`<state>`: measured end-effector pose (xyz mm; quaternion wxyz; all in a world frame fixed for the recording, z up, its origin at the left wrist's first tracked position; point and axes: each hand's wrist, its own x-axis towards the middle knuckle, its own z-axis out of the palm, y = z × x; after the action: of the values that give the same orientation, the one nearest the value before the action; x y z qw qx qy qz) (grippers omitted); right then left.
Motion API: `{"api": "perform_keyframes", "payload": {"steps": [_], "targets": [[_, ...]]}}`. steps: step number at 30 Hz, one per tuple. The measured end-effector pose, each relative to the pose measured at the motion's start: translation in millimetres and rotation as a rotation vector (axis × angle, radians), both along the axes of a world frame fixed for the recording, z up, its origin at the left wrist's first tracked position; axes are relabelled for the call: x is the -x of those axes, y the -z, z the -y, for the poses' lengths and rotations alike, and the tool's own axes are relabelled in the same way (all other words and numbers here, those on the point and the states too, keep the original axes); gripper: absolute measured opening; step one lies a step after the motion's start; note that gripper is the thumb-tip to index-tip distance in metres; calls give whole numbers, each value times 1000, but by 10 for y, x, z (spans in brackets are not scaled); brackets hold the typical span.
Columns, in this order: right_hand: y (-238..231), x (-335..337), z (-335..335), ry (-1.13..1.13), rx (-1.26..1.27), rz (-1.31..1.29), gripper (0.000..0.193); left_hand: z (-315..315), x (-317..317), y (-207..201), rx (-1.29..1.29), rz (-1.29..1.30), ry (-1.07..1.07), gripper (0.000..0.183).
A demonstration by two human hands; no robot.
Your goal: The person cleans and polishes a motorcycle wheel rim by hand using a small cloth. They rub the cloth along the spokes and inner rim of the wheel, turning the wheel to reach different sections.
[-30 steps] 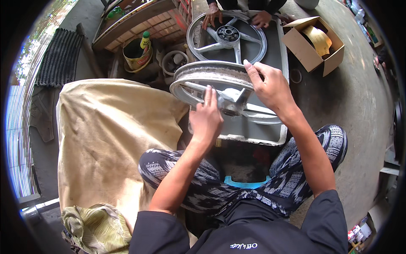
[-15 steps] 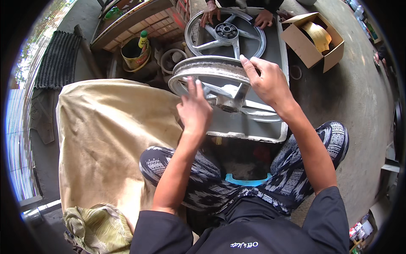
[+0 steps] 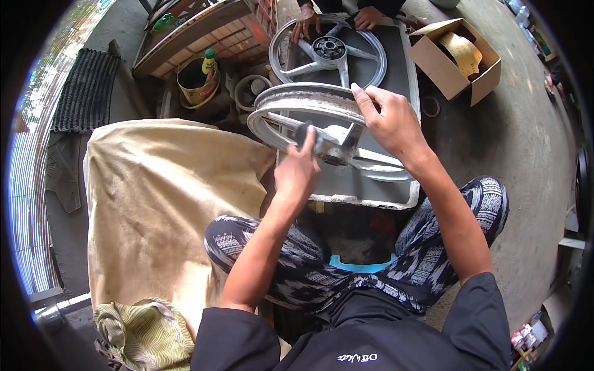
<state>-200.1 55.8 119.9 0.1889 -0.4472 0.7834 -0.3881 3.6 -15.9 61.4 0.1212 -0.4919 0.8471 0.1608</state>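
A pale grey spoked motorcycle wheel rim (image 3: 309, 99) stands tilted over a shallow grey tray (image 3: 377, 199) in front of my knees. My right hand (image 3: 393, 123) grips its upper right edge, thumb on top and fingers wrapped behind. Against a spoke, my left hand (image 3: 298, 173) presses a small dark pad (image 3: 305, 132) under its outstretched fingers. Motion blurs that hand, and the pad's exact kind cannot be made out. Farther back, a second spoked rim (image 3: 374, 55) lies flat on the tray, with another person's hands (image 3: 305, 23) on it.
An open cardboard box (image 3: 442, 71) with a curved yellow sheet is at the far right. To the left are a beige cloth cover (image 3: 154, 179), a yellow bucket (image 3: 201, 96) with a green-capped bottle (image 3: 208, 62), and a round pot (image 3: 238, 93). A patterned cloth (image 3: 145, 334) lies near left.
My left hand has moved right and slightly down, from the rim's left edge toward the hub; the dark pad now shows. My right hand keeps its grip. The other person's right-side hand has shifted left.
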Motion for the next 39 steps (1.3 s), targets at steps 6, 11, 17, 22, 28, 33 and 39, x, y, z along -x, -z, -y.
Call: {"api": "perform_keyframes", "payload": {"steps": [6,11,17,22,28,33,39], "targets": [[35,40,27,11,45,-8,51,304,-171,53,281,-115,3,62],[12,70,5,23,23,-7,51,71,-70,27,-28,-49,96,65],[63,67,37,45,48,-33,51,254,-141,119,174,-96,63,59],[70,40,-15,44,68,-44,49,105,-29,152,244,-31,147,55],[139,-20,-36,57,116,-61,47,58,0,168,239,13,170,52],[60,-12,-29,51,79,-32,47,194,-9,44,288,-29,-9,57],[95,-39,-31,55,93,-62,47,-8,-43,217,190,-74,147,56]]}}
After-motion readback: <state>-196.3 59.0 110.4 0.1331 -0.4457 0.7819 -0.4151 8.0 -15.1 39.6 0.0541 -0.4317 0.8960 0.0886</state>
